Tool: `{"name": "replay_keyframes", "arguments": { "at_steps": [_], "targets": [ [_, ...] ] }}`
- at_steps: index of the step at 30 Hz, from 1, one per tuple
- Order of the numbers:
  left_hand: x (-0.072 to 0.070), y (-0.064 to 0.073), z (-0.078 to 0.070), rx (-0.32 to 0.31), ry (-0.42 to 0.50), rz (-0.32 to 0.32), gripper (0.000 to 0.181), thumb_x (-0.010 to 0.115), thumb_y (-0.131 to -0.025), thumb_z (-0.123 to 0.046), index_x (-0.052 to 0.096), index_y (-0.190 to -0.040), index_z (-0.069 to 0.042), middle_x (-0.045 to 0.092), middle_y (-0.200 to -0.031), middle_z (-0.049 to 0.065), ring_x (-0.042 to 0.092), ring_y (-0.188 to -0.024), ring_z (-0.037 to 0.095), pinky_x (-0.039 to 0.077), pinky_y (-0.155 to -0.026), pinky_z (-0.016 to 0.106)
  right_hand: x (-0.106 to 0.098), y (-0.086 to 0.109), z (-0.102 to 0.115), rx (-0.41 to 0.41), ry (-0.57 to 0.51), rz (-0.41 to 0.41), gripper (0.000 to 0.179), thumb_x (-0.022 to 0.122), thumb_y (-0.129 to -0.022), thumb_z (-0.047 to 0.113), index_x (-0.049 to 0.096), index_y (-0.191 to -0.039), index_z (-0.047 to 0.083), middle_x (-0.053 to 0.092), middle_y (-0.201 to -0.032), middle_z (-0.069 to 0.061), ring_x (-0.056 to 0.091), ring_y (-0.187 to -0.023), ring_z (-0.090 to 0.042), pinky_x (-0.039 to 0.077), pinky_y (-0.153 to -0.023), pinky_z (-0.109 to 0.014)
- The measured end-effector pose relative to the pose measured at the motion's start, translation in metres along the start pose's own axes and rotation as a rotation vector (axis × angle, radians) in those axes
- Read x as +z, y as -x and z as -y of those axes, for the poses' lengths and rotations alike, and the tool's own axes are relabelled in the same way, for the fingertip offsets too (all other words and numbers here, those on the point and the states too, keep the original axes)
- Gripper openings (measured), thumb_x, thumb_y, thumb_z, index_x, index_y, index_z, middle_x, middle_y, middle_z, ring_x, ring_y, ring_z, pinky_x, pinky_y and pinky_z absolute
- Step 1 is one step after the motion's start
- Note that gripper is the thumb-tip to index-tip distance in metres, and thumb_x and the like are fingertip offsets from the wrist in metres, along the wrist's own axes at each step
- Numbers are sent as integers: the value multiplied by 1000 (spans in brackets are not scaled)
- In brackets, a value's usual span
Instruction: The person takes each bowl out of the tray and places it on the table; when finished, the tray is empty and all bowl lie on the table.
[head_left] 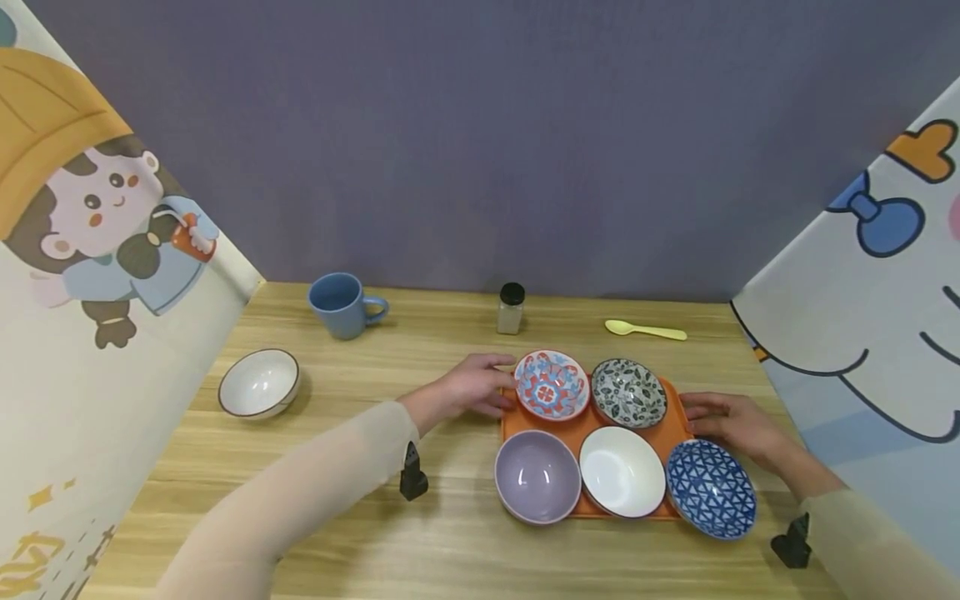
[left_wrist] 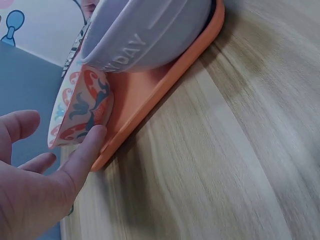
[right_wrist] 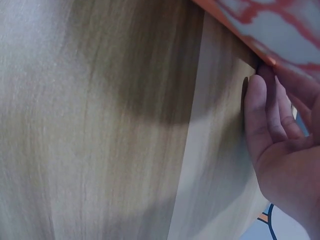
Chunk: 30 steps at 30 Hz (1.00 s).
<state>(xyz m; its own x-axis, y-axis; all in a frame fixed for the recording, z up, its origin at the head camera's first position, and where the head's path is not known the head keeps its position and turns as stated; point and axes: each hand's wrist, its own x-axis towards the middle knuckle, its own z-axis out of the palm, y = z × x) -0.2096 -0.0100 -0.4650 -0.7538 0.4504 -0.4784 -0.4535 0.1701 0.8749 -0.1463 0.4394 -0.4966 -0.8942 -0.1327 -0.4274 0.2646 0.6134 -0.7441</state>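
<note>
An orange tray carries several bowls. At the back are a red-and-blue patterned bowl and a leaf-patterned bowl. Along the front stand a lilac bowl, a white bowl and a blue triangle-patterned bowl, which overhangs the tray's right side. My left hand is at the tray's back left corner, fingers spread; in the left wrist view a fingertip meets the rim beside the red-and-blue bowl. On the opposite side, my right hand has its fingertips at the tray's right edge.
A white bowl with a dark rim stands at the left of the wooden table. Behind are a blue mug, a black-capped glass jar and a yellow spoon. Partition walls border the back and sides.
</note>
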Motion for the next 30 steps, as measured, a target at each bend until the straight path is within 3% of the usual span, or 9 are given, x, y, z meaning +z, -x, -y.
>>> {"name": "replay_keyframes", "arguments": {
  "at_steps": [8,19,30],
  "targets": [
    [7,-8,-2,-5,24,28,69,66,-94,-9,40,-158,-12,67,-125,27,74,-93,36,64,-87,51,1,1,1,-7,-20,-5,64,68,-98,15,41,-152,-7,65,-129,-26,68,-109,-29,65,-84,-33],
    [14,-19,9,-26,43,9,69,66,-92,-6,43,-156,-12,71,-114,22,71,-83,27,66,-81,48,1,2,8,4,-6,-7,65,69,-98,17,41,-152,-6,63,-131,-28,67,-111,-31,65,-86,-36],
    [20,-17,8,-2,122,-38,58,62,-96,-5,50,-152,-14,72,-106,31,72,-71,26,67,-77,46,0,0,3,23,12,-8,64,66,-100,18,41,-153,-5,64,-132,-25,67,-113,-31,64,-89,-38]
  ]
}}
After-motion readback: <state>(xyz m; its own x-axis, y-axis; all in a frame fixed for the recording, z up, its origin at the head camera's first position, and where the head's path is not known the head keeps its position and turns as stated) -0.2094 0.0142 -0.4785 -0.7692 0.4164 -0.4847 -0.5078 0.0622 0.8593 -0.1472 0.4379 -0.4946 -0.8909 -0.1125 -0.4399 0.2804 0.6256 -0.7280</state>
